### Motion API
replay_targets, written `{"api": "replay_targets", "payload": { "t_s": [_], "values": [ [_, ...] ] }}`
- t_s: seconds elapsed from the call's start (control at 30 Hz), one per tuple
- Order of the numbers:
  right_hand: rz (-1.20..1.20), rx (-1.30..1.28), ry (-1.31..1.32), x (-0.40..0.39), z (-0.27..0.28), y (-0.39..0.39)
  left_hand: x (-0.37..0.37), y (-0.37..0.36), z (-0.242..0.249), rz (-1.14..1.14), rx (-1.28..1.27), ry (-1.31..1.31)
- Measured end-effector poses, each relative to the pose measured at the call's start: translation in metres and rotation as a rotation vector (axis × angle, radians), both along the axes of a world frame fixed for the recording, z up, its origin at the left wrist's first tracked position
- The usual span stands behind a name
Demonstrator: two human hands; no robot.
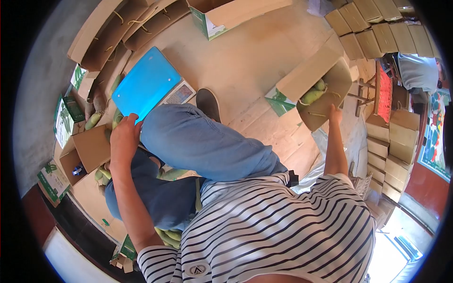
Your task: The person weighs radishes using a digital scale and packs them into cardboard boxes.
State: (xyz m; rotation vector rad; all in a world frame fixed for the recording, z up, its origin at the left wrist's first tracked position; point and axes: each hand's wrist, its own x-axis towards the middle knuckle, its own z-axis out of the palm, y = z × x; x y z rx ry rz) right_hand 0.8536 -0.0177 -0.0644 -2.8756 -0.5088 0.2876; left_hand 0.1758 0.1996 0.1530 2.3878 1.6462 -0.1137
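My right hand (335,115) grips the edge of an open cardboard box (309,70), which is tilted and has green, radish-like vegetables (313,95) inside. Beside my raised knee, my left hand (125,134) is curled near the lower corner of a blue-topped scale (147,81); what its fingers hold, if anything, is hidden. More long vegetables (93,120) lie to the left of the scale. A small keypad panel (180,95) sticks out from the scale's right side.
Open cartons (108,42) stand at the upper left, and another box (231,19) is at the top. Stacked cartons (394,151) line the right side near a red-topped stool (384,92). Part of another person (417,70) shows at the upper right. A dark shoe (208,104) is on the floor.
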Motion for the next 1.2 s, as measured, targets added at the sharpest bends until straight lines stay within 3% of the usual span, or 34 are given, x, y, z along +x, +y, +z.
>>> {"api": "replay_targets", "payload": {
  "t_s": [0.1, 0.17, 0.27, 0.33, 0.4, 0.43, 0.47, 0.57, 0.6, 0.77, 0.87, 1.07, 1.1, 1.2],
  "values": [
    [-0.019, -0.059, -0.022, 0.007, 0.008, -0.007, -0.006, 0.003, -0.006, -0.007, 0.001, 0.017],
    [0.011, -0.096, 0.099, 0.01, 0.028, -0.008, -0.01, 0.005, -0.006, 0.012, -0.003, 0.023],
    [0.187, -0.247, -0.143, 0.038, 0.038, 0.018, -0.008, 0.001, -0.002, 0.05, -0.014, 0.04],
    [0.333, -0.052, -0.421, -0.021, 0.123, 0.082, -0.008, -0.002, 0.001, 0.051, -0.002, 0.042],
    [0.555, 0.077, -0.42, -0.038, 0.15, 0.143, -0.006, -0.002, 0.006, 0.047, 0.007, 0.032],
    [0.692, 0.198, -0.51, -0.05, 0.147, 0.178, -0.005, -0.003, 0.008, 0.041, 0.012, 0.026],
    [1.038, 0.188, -0.706, -0.055, 0.136, 0.212, -0.005, -0.004, 0.007, 0.038, 0.037, 0.035],
    [1.248, 0.103, -0.492, -0.153, 0.139, 0.313, -0.005, -0.005, 0.01, 0.029, 0.09, 0.066],
    [1.348, 0.259, -0.451, -0.168, 0.12, 0.35, -0.007, -0.008, 0.011, 0.033, 0.088, 0.074],
    [1.361, -0.047, -0.534, -0.234, 0.099, 0.445, -0.011, -0.017, 0.021, 0.102, -0.005, 0.059],
    [1.302, -0.14, -0.42, -0.246, 0.093, 0.453, -0.017, -0.024, 0.02, 0.088, -0.017, 0.042],
    [1.59, -0.267, -0.395, -0.229, 0.075, 0.444, -0.02, -0.026, 0.028, 0.104, -0.015, 0.036],
    [1.672, -0.132, -0.351, -0.225, 0.072, 0.437, -0.019, -0.026, 0.03, 0.1, -0.016, 0.031],
    [1.787, -0.056, -0.345, -0.255, 0.088, 0.403, -0.018, -0.029, 0.032, 0.096, -0.007, -0.008]
  ]
}}
